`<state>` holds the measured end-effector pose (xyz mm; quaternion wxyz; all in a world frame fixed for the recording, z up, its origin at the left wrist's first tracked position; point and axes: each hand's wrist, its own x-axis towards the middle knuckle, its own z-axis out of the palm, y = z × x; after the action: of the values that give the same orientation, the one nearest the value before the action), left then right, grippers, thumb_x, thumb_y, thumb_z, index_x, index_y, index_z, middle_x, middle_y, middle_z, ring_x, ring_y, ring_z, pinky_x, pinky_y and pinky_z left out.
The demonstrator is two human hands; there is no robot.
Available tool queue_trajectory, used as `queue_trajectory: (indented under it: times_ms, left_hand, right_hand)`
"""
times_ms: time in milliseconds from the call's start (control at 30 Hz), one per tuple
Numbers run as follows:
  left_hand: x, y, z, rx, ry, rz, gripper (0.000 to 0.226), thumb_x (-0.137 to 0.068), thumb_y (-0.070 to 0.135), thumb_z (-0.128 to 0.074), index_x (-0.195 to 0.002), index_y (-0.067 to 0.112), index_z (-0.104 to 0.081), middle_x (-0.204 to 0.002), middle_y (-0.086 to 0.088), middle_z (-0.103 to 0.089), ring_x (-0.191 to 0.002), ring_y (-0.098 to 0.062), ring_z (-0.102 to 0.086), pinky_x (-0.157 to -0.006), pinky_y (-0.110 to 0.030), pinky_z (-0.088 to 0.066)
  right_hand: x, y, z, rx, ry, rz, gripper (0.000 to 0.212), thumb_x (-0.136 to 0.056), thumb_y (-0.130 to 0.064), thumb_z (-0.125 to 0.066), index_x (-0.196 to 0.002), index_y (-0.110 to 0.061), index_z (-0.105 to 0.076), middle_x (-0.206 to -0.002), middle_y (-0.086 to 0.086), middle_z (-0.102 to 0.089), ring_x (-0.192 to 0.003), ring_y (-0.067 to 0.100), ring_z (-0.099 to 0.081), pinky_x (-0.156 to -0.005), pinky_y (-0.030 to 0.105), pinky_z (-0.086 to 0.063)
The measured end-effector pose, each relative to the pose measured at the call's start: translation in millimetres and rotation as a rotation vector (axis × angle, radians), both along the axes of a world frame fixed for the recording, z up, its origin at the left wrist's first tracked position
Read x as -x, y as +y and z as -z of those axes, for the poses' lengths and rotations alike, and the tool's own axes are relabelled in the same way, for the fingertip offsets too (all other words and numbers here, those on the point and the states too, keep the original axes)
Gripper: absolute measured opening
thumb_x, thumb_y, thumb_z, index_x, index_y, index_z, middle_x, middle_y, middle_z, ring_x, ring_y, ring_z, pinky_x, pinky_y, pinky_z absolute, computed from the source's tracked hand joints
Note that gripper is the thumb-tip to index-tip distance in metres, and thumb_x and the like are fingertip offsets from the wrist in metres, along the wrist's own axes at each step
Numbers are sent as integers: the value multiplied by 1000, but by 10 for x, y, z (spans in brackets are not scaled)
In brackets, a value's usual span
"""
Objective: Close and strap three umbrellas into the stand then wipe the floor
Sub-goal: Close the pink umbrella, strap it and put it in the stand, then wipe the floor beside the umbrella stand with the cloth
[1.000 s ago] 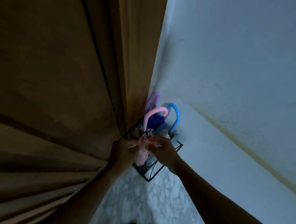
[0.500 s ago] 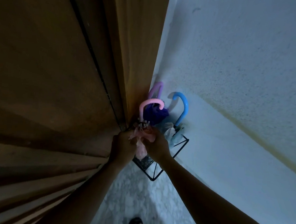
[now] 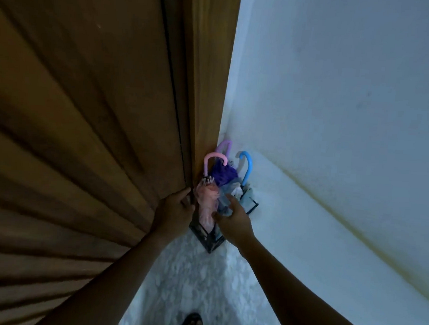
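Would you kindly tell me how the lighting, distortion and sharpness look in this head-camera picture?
Head view: dim, bluish light, no glare; head view: the wide lens fans the lines of the door and curves the foot of the wall; head view: the umbrellas and stand look soft and grainy, and the left hand and right hand are dark with little detail.

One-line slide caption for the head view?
Left hand and right hand open beside the pink umbrella, which stands with the purple umbrella and blue umbrella in the wire stand.

three closed umbrellas (image 3: pixel 207 200) upright, wire stand (image 3: pixel 209 240)
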<state>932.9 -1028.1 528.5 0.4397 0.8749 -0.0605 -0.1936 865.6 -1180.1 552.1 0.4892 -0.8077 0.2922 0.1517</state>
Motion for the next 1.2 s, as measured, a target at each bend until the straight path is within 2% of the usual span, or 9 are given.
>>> queue_trajectory:
  times_ms: [100, 200, 300, 433, 667, 767, 900, 1000, 1200]
  left_hand:
    - [464, 186, -636, -60, -47, -39, 42, -96, 10, -61, -138, 11, -58, -136, -5, -61, -126, -24, -55, -93, -14, -39]
    - [1022, 476, -1306, -79, -161, -53, 44, -95, 14, -64, -138, 17, -58, -130, -10, -66, -114, -26, -64, -95, -29, -52]
    - [1633, 874, -2099, -167, -284, -99, 42, -93, 20, -65, -135, 24, -61, -114, -9, -74, -91, -20, -70, -73, -19, -48]
    - [2343, 1601, -3170, -192, -410, -239, 39, -87, 21, -70, -125, 28, -69, -110, -2, -75, -102, -17, -70, -80, -16, -47]
    - [3262, 3192, -4558, -284, -643, -479, 34, -85, 22, -69, -119, 28, -71, -103, -3, -77, -94, -18, -73, -79, -23, -55]
    - [3563, 3867, -4879, -327, -748, -594, 37, -82, 26, -68, -119, 30, -72, -116, 2, -74, -111, -18, -68, -96, -28, -52]
    - [3810, 4794, -5007, -354, -736, -710, 37, -84, 32, -65, -121, 36, -68, -101, 7, -76, -76, -11, -71, -74, -30, -57]
    - [3852, 5521, -4974, -414, -783, -756, 37, -85, 33, -65, -121, 36, -67, -120, 8, -71, -110, -16, -66, -93, -33, -55]
    - [3761, 6917, -5025, -522, -940, -915, 30, -88, 24, -67, -118, 24, -70, -125, 4, -66, -117, -17, -61, -95, -29, -50]
  right_hand:
    - [422, 96, -527, -14, -114, 1, 52, -97, -27, -64, -146, -22, -48, -144, 1, -56, -126, 22, -57, -98, 25, -43]
    - [879, 270, -1142, -12, -246, -59, 37, -99, -26, -62, -135, -18, -60, -133, 4, -64, -123, 23, -60, -103, 29, -43]
    - [1287, 557, -1734, -18, -424, -106, 32, -89, -14, -72, -120, -9, -68, -109, 6, -72, -103, 22, -68, -85, 21, -51]
    - [1595, 1188, -2578, -153, -573, -139, 20, -79, -20, -78, -96, -25, -70, -80, -4, -68, -73, 14, -62, -72, 23, -48]
    - [2124, 2686, -4046, -300, -733, -433, 13, -90, -25, -71, -102, -31, -72, -97, -13, -70, -95, 9, -67, -79, 23, -49]
    - [2261, 3405, -4351, -314, -824, -536, 14, -89, -17, -73, -100, -25, -73, -93, -12, -70, -91, 5, -65, -77, 15, -48]
    - [2368, 4412, -4579, -348, -873, -644, 16, -89, -10, -74, -93, -25, -71, -93, -6, -69, -88, 8, -63, -73, 12, -47]
    - [2367, 5190, -4628, -332, -900, -677, 14, -89, -10, -73, -94, -24, -71, -95, -7, -69, -92, 8, -63, -76, 13, -45]
    - [2237, 6759, -4651, -284, -912, -724, 16, -85, -17, -76, -81, -32, -71, -84, -13, -69, -82, 8, -63, -79, 25, -48]
